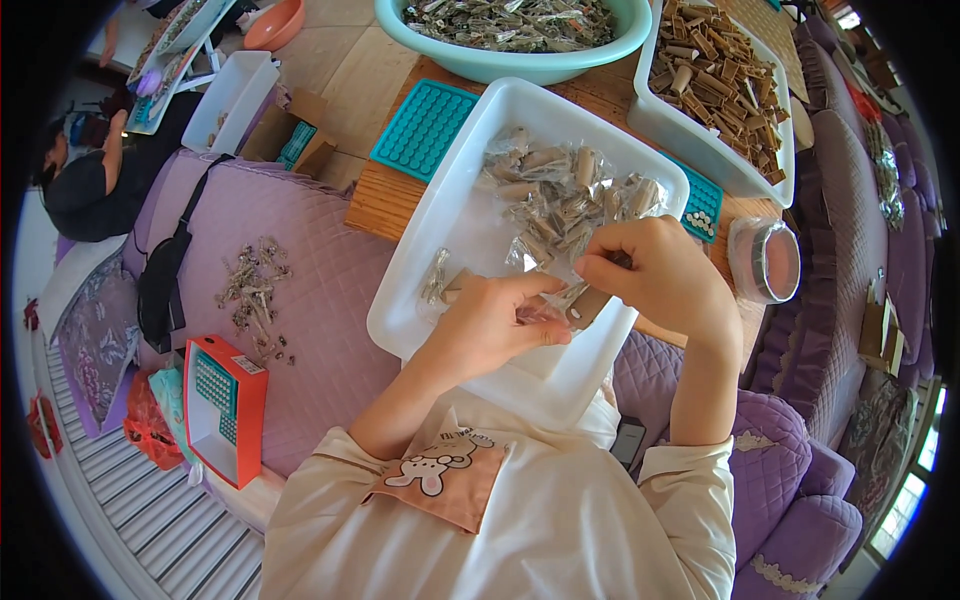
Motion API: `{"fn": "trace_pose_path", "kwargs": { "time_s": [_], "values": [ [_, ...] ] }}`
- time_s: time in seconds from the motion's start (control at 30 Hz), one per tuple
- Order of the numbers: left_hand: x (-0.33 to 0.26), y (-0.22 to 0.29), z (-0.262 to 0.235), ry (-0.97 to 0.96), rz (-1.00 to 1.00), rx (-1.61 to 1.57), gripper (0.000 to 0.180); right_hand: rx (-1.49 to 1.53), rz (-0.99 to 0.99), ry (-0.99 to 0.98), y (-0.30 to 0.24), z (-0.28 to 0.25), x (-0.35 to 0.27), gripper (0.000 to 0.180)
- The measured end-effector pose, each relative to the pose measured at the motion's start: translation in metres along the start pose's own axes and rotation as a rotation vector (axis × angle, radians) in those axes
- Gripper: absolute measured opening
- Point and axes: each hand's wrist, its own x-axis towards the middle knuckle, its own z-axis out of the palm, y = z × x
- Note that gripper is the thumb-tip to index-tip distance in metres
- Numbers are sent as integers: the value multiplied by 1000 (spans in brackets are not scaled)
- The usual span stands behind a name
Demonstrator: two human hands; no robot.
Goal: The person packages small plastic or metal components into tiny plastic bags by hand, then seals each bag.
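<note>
Over the near part of a white plastic tub (408,262), both my hands are closed and brought close together. In my right hand (655,270) is a small brown plastic piece (588,306) with a rounded end, pinched between thumb and fingers. My left hand (490,318) pinches a clear plastic bag (540,308) at the brown piece; whether the piece is inside the bag is hidden by the fingers. Beyond my hands, a heap of brown pieces in clear bags (560,190) lies in the tub. A few more bagged pieces (437,280) lie beside my left wrist.
Behind the tub stand a green basin (520,68) of bagged items and a white bin (645,100) of loose brown pieces. Teal trays (425,128) flank the tub; a round clear container (765,260) is at right. A red box (250,420) stands left; a person (100,185) sits far left.
</note>
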Motion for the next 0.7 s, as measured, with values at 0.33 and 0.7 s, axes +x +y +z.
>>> {"fn": "trace_pose_path", "kwargs": {
  "time_s": [0.33, 0.7],
  "values": [
    [3, 2, 6, 36, 17, 44, 39, -30, 126, 12, 3, 12, 4, 21],
    [9, -15, 8, 150, 117, -194, 36, 354, -83, 302, 9, 37, -4, 16]
  ]
}}
